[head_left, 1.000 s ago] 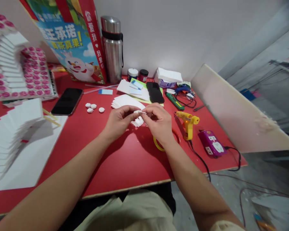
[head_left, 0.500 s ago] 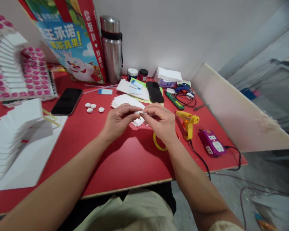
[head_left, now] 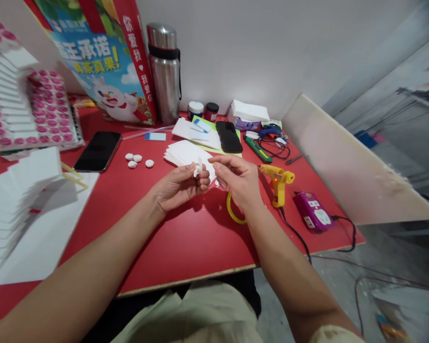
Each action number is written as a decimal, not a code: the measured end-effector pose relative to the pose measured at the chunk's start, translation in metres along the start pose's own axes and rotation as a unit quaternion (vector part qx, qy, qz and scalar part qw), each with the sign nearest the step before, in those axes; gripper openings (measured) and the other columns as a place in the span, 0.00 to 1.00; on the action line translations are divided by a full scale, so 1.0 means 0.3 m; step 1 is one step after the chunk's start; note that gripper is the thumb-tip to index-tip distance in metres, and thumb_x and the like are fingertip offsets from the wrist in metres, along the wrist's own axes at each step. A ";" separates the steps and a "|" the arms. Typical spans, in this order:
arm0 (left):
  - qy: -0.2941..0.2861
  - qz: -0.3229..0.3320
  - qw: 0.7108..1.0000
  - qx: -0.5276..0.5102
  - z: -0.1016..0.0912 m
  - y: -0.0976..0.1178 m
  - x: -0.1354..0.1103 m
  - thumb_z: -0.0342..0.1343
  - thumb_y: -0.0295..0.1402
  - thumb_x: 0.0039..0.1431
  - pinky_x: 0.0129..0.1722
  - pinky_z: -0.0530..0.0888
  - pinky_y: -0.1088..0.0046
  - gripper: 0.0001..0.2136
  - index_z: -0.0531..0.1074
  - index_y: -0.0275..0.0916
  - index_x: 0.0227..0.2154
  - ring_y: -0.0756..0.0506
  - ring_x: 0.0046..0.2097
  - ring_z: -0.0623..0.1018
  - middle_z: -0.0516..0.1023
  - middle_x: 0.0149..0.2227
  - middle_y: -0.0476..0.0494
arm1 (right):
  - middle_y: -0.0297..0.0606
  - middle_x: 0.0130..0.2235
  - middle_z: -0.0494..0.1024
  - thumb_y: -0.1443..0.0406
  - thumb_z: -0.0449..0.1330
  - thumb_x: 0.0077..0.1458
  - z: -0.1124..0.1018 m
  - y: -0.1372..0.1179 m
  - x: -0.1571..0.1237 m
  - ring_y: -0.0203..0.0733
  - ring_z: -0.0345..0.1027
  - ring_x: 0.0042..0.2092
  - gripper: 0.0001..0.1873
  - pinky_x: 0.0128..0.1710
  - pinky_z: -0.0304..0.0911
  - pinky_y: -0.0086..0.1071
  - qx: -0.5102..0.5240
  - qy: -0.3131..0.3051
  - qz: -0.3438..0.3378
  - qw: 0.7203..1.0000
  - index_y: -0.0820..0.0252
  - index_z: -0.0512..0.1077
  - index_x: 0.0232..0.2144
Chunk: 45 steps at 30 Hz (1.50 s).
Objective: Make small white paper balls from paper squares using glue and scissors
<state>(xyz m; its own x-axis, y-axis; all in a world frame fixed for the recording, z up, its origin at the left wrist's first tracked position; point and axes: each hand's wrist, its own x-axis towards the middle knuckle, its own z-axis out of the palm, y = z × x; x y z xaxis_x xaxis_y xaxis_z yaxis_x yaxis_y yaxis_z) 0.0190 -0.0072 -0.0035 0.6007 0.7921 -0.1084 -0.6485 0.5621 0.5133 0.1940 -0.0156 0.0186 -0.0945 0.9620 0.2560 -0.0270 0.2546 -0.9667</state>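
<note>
Between the thumb and fingers of my left hand point(head_left: 182, 186) is a small twisted strip of white paper point(head_left: 197, 170), with one end sticking up. Just right of it, my right hand point(head_left: 238, 178) has its thumb and forefinger brought close together; whatever may be between them is too small to make out. Behind my hands lies a fanned stack of white paper sheets point(head_left: 184, 151), partly covered by the left fingers. Several small round white pieces point(head_left: 149, 164) rest on the red table point(head_left: 186, 247) to the left. A yellow ring-shaped handle point(head_left: 232, 212) shows under my right wrist.
At right are a yellow glue gun point(head_left: 279, 181) and a purple power socket point(head_left: 313, 213) with cords. Two phones point(head_left: 98, 151), a steel flask point(head_left: 164, 71) and a printed bag point(head_left: 103, 62) stand or lie farther back. White layered pieces point(head_left: 17, 195) occupy the left side.
Both hands were pinching the white paper together. Now my left hand has turned palm up with the strip, and my right fingers have come away slightly to the right.
</note>
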 end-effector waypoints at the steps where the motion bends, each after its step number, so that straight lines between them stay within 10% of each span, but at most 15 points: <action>1: -0.004 -0.010 1.000 -0.003 0.000 0.001 -0.002 0.72 0.26 0.50 0.37 0.75 0.79 0.11 0.76 0.32 0.34 0.53 0.32 0.74 0.72 0.29 0.48 | 0.29 0.24 0.72 0.56 0.70 0.55 0.002 0.001 0.000 0.30 0.61 0.23 0.14 0.23 0.61 0.27 -0.002 -0.003 0.005 1.000 0.59 0.81 0.38; 8: 0.019 0.040 0.992 0.121 -0.022 -0.014 0.007 0.74 0.34 0.51 0.40 0.76 0.76 0.13 0.80 0.32 0.35 0.51 0.34 0.76 0.78 0.32 0.44 | 0.33 0.28 0.77 0.54 0.69 0.55 0.012 0.011 -0.007 0.36 0.71 0.29 0.15 0.31 0.70 0.32 -0.023 -0.065 -0.013 0.998 0.59 0.79 0.37; 14: 0.061 0.081 0.984 0.146 -0.019 -0.007 0.004 0.75 0.36 0.49 0.37 0.77 0.75 0.13 0.79 0.35 0.34 0.51 0.34 0.77 0.79 0.33 0.45 | 0.34 0.31 0.76 0.59 0.63 0.62 -0.019 -0.055 -0.017 0.35 0.64 0.28 0.10 0.29 0.62 0.32 -0.199 0.007 -0.099 0.975 0.57 0.79 0.42; 20: 0.101 0.080 0.987 0.099 -0.032 0.011 0.015 0.75 0.31 0.47 0.33 0.77 0.81 0.13 0.79 0.31 0.34 0.53 0.31 0.76 0.78 0.32 0.44 | 0.34 0.23 0.71 0.59 0.58 0.66 -0.135 -0.179 -0.180 0.36 0.62 0.26 0.21 0.29 0.53 0.34 -0.519 -0.018 -0.103 0.848 0.58 0.68 0.21; 26: 0.095 0.089 0.989 0.065 -0.035 0.012 0.022 0.76 0.29 0.44 0.30 0.76 0.82 0.14 0.79 0.29 0.31 0.54 0.30 0.76 0.78 0.31 0.44 | 0.48 0.35 0.79 0.49 0.59 0.59 -0.441 -0.098 -0.254 0.48 0.70 0.34 0.20 0.35 0.60 0.39 -0.646 0.138 0.078 0.747 0.61 0.74 0.31; 30: 0.063 0.059 0.995 0.049 -0.048 0.013 0.023 0.76 0.29 0.45 0.31 0.77 0.82 0.14 0.79 0.30 0.32 0.54 0.30 0.76 0.78 0.32 0.43 | 0.44 0.30 0.77 0.44 0.59 0.53 -0.535 -0.011 -0.170 0.46 0.68 0.30 0.24 0.32 0.60 0.38 -0.574 0.074 0.155 0.801 0.59 0.73 0.29; 34: 0.083 0.049 0.995 0.016 -0.063 0.021 0.025 0.73 0.25 0.49 0.31 0.79 0.83 0.11 0.80 0.29 0.34 0.54 0.30 0.78 0.79 0.34 0.42 | 0.43 0.25 0.75 0.48 0.61 0.49 -0.515 0.042 -0.134 0.45 0.66 0.28 0.19 0.29 0.58 0.38 -0.508 0.141 0.126 0.841 0.56 0.69 0.21; 39: 0.082 0.052 0.994 -0.041 -0.056 0.037 0.027 0.61 0.19 0.59 0.28 0.78 0.85 0.04 0.78 0.28 0.36 0.55 0.29 0.77 0.77 0.32 0.43 | 0.39 0.28 0.77 0.52 0.67 0.49 -0.363 -0.059 -0.185 0.37 0.63 0.26 0.17 0.26 0.58 0.32 -0.210 0.240 0.112 0.941 0.61 0.77 0.29; 45: 0.092 0.044 0.994 -0.038 -0.055 0.045 0.022 0.58 0.19 0.62 0.28 0.78 0.85 0.05 0.78 0.27 0.37 0.54 0.28 0.77 0.77 0.31 0.42 | 0.37 0.32 0.79 0.60 0.68 0.54 -0.092 -0.228 -0.123 0.31 0.59 0.23 0.09 0.22 0.57 0.29 0.023 0.093 0.094 0.991 0.60 0.79 0.34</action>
<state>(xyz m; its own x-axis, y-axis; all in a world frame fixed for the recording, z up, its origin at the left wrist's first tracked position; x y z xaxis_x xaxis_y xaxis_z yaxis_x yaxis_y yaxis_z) 0.0064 0.0095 -0.0114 0.4483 0.8654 -0.2240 -0.7327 0.4993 0.4625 0.2267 -0.0659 0.0753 0.0838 0.9945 0.0622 -0.0721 0.0683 -0.9951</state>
